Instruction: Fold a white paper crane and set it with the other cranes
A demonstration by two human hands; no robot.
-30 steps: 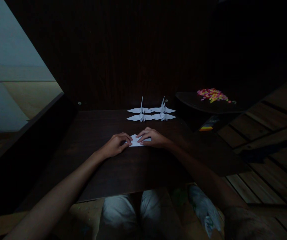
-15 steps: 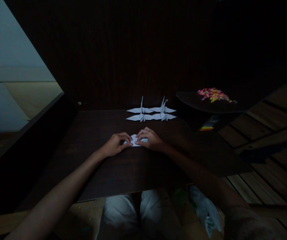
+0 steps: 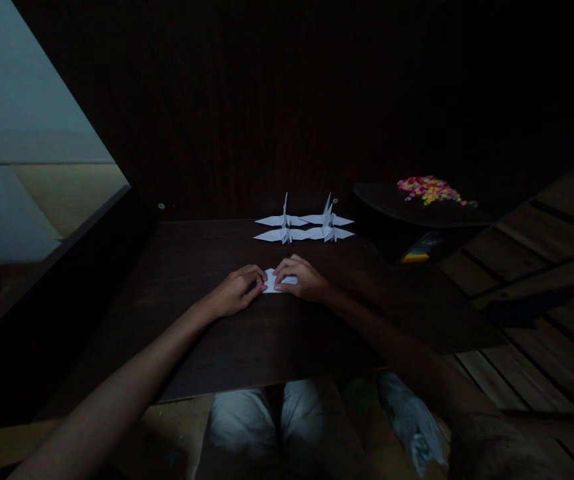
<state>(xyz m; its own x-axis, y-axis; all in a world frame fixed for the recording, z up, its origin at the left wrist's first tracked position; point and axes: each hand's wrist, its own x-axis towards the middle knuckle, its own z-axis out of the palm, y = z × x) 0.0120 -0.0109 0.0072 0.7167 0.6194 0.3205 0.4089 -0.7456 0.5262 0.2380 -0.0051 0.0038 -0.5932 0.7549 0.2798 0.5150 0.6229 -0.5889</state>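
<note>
A small folded white paper (image 3: 269,283) lies on the dark wooden desktop (image 3: 207,363) in front of me. My left hand (image 3: 239,290) grips its left side, thumb and fingers pinched together and covering that part of it. On the other side, my right hand (image 3: 303,279) holds the paper between a bent thumb and curled fingers, with some white showing through the gap. Beyond the hands stand several white origami cranes (image 3: 285,233), set close together in two rows with wings spread.
At the back right, a raised dark shelf (image 3: 381,200) carries a heap of small pink, red and yellow pieces (image 3: 431,190). Below it sits a box with a yellow-orange stripe (image 3: 415,257). A dark side panel (image 3: 57,287) borders the left. A plastic bag (image 3: 411,420) lies low on the right.
My left thumb and fingers have closed together over the paper's left side, hiding the part that showed between them. The right hand keeps its hold. The whole view has shifted slightly.
</note>
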